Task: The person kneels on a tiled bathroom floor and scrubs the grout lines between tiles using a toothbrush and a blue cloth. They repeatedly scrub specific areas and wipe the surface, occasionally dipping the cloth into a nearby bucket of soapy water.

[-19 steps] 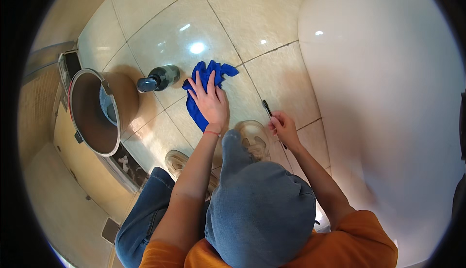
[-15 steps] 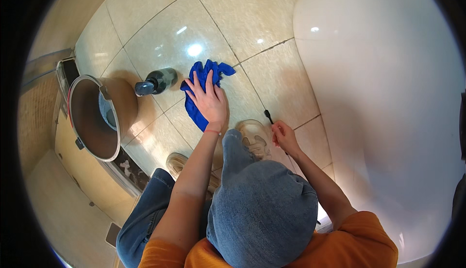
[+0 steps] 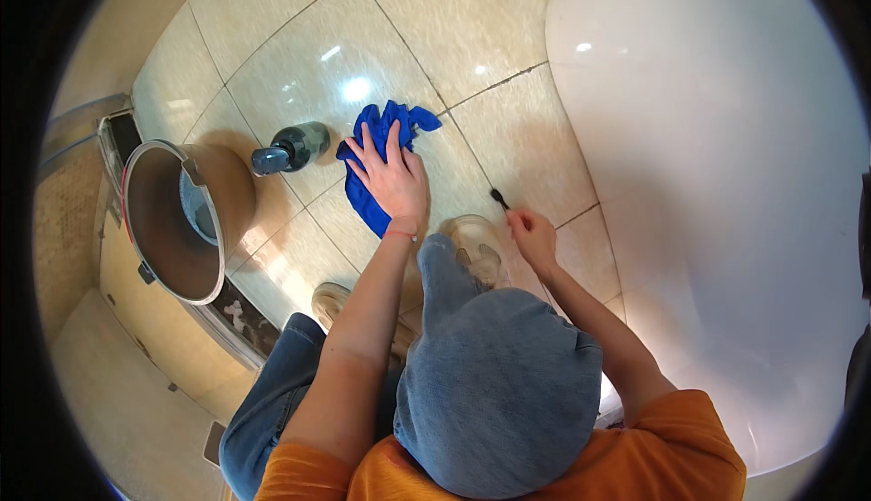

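Note:
My left hand (image 3: 396, 185) lies flat with fingers spread on a crumpled blue cloth (image 3: 365, 205), pressing it to the tiled floor. My right hand (image 3: 533, 238) is closed around the handle of a small brush (image 3: 498, 198), much like a toothbrush. Its dark head rests at a grout line between tiles, just beyond my right shoe (image 3: 474, 233). Most of the handle is hidden inside my fist. Left of the cloth, a dark spray bottle (image 3: 308, 142) lies or leans toward the bucket; I cannot tell which.
A large bucket (image 3: 232, 184) with a pale blue thing inside stands at the left, by a dark, dirty floor channel (image 3: 243, 317). A smooth white curved surface (image 3: 717, 184) fills the right side. My bent knee (image 3: 499, 392) covers the floor close to me.
My right hand and the brush have shifted slightly away from me along the grout line. The left hand stays on the cloth, and the bottle and bucket have not moved.

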The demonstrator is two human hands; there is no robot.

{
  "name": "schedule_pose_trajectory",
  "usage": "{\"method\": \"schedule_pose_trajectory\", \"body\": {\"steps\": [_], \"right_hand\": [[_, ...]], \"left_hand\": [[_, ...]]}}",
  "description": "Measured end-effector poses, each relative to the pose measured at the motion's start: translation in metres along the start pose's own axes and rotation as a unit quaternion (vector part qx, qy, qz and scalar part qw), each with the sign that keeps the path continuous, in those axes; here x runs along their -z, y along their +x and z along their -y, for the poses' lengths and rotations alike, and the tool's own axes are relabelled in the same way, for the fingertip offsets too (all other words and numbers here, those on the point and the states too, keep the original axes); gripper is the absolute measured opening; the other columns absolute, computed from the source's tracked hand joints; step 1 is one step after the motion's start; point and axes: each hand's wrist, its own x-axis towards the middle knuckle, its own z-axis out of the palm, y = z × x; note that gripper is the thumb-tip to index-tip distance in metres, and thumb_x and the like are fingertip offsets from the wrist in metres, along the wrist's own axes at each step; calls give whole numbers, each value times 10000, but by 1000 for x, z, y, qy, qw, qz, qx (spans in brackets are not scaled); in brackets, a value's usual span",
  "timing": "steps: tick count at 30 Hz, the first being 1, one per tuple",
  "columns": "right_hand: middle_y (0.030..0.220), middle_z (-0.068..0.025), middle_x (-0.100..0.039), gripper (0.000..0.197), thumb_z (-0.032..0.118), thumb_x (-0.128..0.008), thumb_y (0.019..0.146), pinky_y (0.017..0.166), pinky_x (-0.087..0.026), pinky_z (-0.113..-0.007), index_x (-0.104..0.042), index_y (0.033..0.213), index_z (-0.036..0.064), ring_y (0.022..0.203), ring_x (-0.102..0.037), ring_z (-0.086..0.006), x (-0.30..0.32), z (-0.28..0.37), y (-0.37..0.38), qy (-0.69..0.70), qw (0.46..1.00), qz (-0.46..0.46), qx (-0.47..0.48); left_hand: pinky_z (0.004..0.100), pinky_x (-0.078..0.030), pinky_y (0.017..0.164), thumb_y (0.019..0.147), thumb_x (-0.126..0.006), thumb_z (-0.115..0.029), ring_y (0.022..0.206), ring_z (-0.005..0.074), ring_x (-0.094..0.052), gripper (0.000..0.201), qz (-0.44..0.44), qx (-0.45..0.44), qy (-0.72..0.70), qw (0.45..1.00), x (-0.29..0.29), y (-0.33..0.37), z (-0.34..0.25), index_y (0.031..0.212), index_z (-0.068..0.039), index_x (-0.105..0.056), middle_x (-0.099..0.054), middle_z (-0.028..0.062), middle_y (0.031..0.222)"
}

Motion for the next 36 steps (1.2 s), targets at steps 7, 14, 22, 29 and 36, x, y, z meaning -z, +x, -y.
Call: {"method": "schedule_pose_trajectory", "body": {"steps": [7,14,22,29,36], "right_hand": [[626,-41,-631,332,351,-617,1016,566,-455,-317,-690,883,55,550,-598,-150,3,1,13,135,987,90,-5],[739,-5,-518,277,333,-500,1102,577,-404,-279,-583,1069,71,610,-476,-124,49,11,-28,402,862,238,-198],[843,-31,-521,271,370,-453,1116,736,-444,-328,-527,1160,113,782,-507,-177,61,29,-68,506,745,365,-236],[707,-113,-590,248,316,-530,1074,585,-463,-429,-578,1003,83,652,-601,-316,33,-33,-53,91,989,114,8],[811,-239,-659,251,293,-533,1047,671,-477,-526,-619,1007,61,786,-647,-475,8,4,-6,2,995,41,86]], "left_hand": [[639,-172,1224,946,-585,-158,1519,527,-214,489,30,4,14,999,0,0,1,1432,-214,-587,-350,210,1622],[654,-172,1218,925,-593,-160,1515,529,-226,489,12,2,14,1000,0,0,1,1412,-208,-600,-367,223,1610],[655,-178,1216,926,-594,-162,1510,536,-231,487,11,-1,12,1000,-1,0,0,1411,-205,-601,-365,223,1612],[650,-180,1217,922,-600,-162,1511,530,-233,491,11,-2,20,1000,-3,1,2,1411,-205,-604,-365,219,1613],[651,-178,1217,922,-600,-164,1515,525,-229,487,7,-5,13,1000,-4,1,-1,1406,-206,-610,-366,215,1614]]}}
